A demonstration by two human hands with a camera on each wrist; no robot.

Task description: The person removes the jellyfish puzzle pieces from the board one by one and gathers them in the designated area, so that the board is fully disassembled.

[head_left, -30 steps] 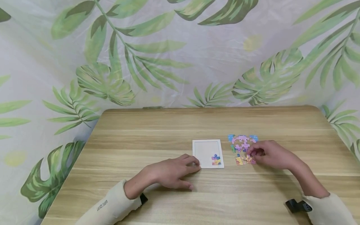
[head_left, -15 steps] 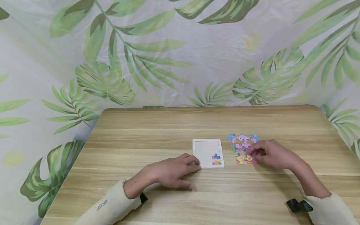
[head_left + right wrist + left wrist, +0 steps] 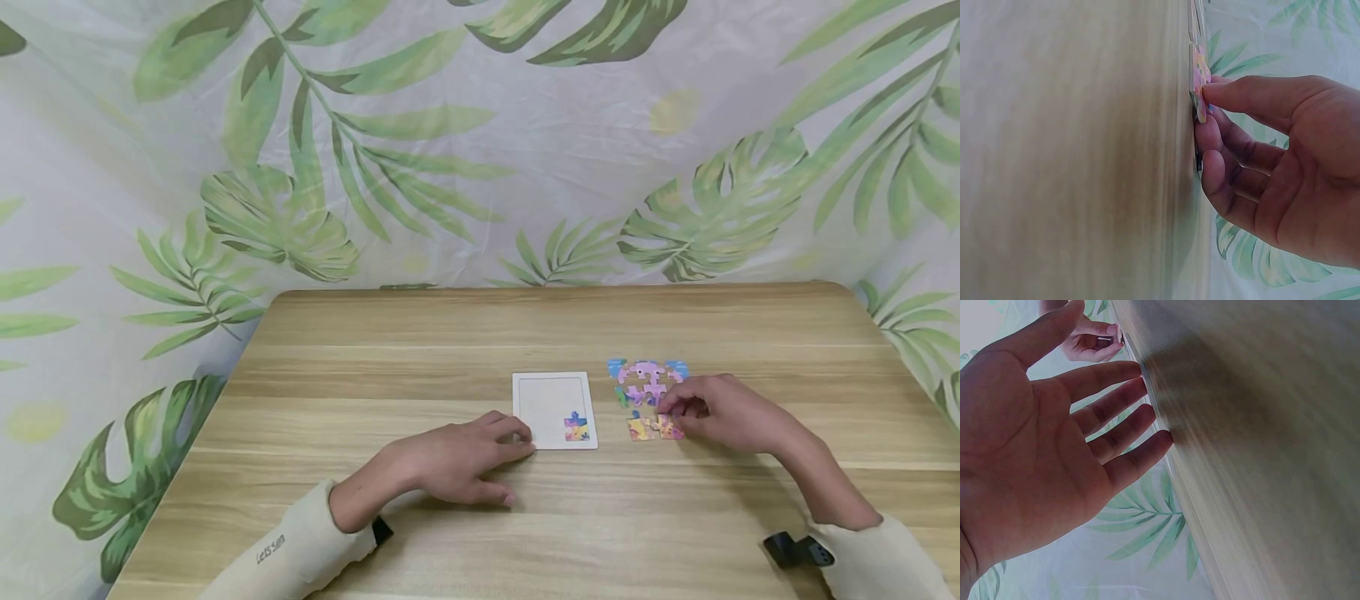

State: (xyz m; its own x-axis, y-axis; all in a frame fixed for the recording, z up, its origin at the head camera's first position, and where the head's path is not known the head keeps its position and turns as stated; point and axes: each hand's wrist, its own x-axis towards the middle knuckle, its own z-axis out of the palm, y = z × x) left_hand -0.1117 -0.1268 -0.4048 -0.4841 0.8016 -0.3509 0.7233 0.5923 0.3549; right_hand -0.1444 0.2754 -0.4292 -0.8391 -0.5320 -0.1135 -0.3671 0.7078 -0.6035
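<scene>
In the head view my right hand (image 3: pixel 720 412) is at the right, over a group of loose jigsaw pieces. Its thumb and fingers pinch a pink and yellow puzzle piece (image 3: pixel 1199 81), low against the table in the right wrist view. My left hand (image 3: pixel 461 458) rests with its fingertips at the near left corner of a white puzzle board (image 3: pixel 543 400). The left fingers are extended and hold nothing. One yellow and blue puzzle piece (image 3: pixel 577 428) lies in the board's near right corner. My right fingers hide part of the group.
Several pink and blue puzzle pieces (image 3: pixel 647 375) lie right of the board, with a yellow piece (image 3: pixel 641 428) nearer me. The wooden table (image 3: pixel 420 333) ends at a leaf-patterned cloth (image 3: pixel 450 192) behind. A black wrist camera (image 3: pixel 797 550) sits at the right sleeve.
</scene>
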